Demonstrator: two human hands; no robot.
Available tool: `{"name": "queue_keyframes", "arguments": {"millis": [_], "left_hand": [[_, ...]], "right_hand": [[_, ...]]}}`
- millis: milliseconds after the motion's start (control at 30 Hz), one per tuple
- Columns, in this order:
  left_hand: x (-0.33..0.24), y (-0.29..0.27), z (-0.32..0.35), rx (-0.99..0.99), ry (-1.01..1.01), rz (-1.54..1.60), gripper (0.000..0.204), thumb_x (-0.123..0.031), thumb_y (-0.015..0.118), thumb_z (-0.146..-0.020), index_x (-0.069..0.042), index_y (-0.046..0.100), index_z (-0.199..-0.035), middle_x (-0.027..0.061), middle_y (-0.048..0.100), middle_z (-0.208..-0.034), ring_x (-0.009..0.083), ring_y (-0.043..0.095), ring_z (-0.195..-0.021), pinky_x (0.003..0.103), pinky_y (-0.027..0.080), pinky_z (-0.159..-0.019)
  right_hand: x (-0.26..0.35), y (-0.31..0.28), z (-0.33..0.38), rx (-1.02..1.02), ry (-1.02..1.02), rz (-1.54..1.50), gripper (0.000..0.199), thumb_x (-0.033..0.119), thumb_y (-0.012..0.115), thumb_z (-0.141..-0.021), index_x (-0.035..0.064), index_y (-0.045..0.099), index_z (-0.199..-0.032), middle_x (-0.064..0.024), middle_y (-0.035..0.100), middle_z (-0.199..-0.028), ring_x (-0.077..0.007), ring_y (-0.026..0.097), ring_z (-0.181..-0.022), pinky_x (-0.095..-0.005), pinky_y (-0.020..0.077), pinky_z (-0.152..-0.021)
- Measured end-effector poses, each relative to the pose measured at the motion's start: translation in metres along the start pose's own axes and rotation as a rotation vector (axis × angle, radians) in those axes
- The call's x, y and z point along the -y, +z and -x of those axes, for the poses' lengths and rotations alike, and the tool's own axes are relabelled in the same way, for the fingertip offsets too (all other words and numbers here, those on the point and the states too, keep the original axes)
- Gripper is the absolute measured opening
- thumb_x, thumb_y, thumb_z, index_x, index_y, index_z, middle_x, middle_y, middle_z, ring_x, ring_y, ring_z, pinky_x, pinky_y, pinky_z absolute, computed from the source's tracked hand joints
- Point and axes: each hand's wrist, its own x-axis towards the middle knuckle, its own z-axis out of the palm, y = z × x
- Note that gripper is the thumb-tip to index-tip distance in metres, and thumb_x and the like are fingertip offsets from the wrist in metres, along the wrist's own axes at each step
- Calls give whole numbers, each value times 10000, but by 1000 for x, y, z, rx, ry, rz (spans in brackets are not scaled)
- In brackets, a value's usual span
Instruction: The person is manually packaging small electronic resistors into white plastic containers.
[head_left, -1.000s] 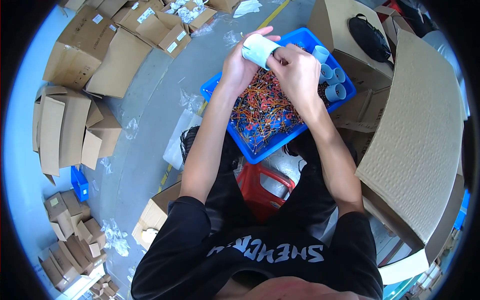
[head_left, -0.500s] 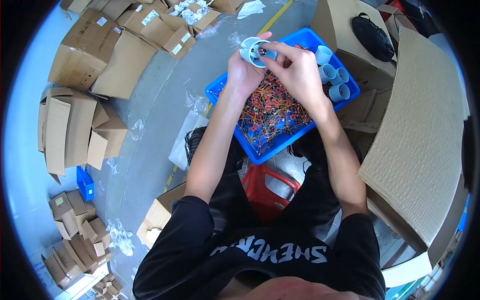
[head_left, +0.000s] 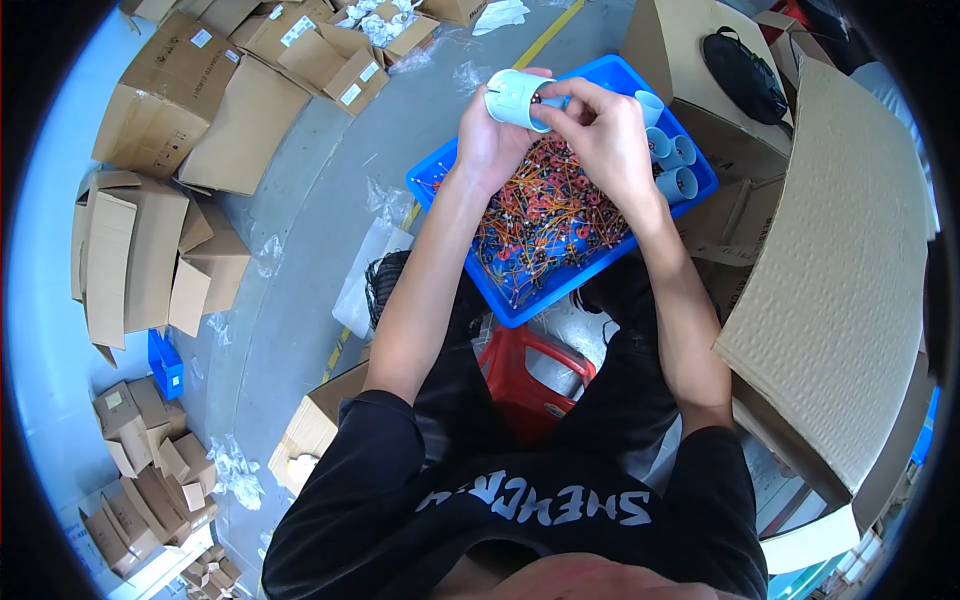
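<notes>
A pale blue plastic cup [head_left: 512,97] is held tilted on its side above a blue tray [head_left: 487,292], with its mouth facing right. My left hand [head_left: 487,143] is wrapped round the cup from below and the left. At the mouth, the thumb and fingers of my right hand [head_left: 604,135] are pinched together, reaching partly inside. A small dark part shows by these fingertips, too small to name. Below both hands, the tray holds a heap of small wired parts [head_left: 545,215] with orange, red and dark leads. Several similar cups [head_left: 677,184] stand along the tray's right side, with dark bits inside.
A large cardboard box [head_left: 830,270] stands close on my right, with a black pouch [head_left: 745,75] on cardboard beyond it. A red stool [head_left: 535,375] is between my legs. Open cartons [head_left: 135,255] and plastic wrap [head_left: 237,475] lie about the floor on the left.
The cup has turned in my left hand, so its outer wall now shows and its mouth points right. My right hand has shifted slightly right, its fingers still at the mouth.
</notes>
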Motion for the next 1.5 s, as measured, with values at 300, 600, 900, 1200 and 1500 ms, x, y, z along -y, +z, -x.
{"name": "queue_keyframes", "arguments": {"millis": [300,600,900,1200,1500], "left_hand": [[-2,4,0,-64,102,-109,434,-257,300,-981,28,481,-1254,135,569,-1179,221,538,-1100,369,420,-954],[3,-8,-5,-149,72,144,391,-253,341,-972,18,557,-1152,109,614,-1096,187,575,-1021,347,441,-915],[6,-13,-2,-70,17,144,403,-225,310,-965,35,523,-1187,137,603,-1091,233,555,-1052,372,419,-945],[1,-12,4,-14,55,111,353,-233,330,-958,13,564,-1056,121,609,-1018,227,567,-975,370,428,-910],[-3,-3,9,-128,29,220,345,-233,324,-952,-7,584,-971,102,616,-923,206,582,-896,359,458,-840]], "right_hand": [[6,0,0,8,31,95,195,193,743,-754,37,700,-863,-92,548,-524,-184,529,-431,-291,430,-447],[6,6,4,-59,-102,60,197,106,710,-788,28,697,-969,-69,524,-529,-106,460,-445,-259,391,-441],[4,0,3,69,-39,137,176,192,704,-765,93,728,-907,-127,625,-632,-274,626,-564,-331,498,-537],[-2,5,3,58,-269,258,129,175,703,-744,92,730,-839,-124,669,-740,-279,656,-659,-334,519,-568],[-6,19,3,-79,-339,72,115,146,724,-728,63,730,-808,-122,661,-699,-252,629,-563,-311,498,-529]]}}
